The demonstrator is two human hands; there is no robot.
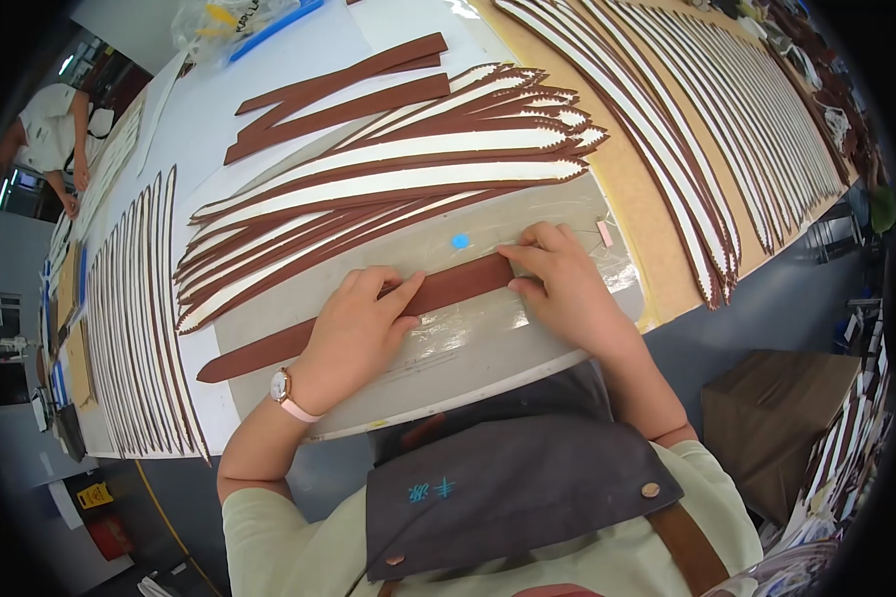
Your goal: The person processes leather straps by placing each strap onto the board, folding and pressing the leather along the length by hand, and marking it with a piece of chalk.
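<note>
A brown strap point(458, 286) is lying lengthwise across a grey mat point(468, 363), its pointed end extending left of the left grip point(353, 318) and its squared end stopping at the right grip point(562, 289). Both grips are holding it between thumb and forefinger: the left near mid-length, the right at the squared end. The step in hand appears to be steadying and aligning the strap; the next move seems to be calling for even finger pressure, with both edges staying straight. Just beyond the grips, a blue disc point(459, 241) is resting on the mat; a pink tab point(607, 234) is lying right of the right grip. Farther out, a heap of brown-and-white straps point(418, 151) is spreading across the worktop point(642, 219), plain brown strips point(388, 101) lying behind it.
</note>
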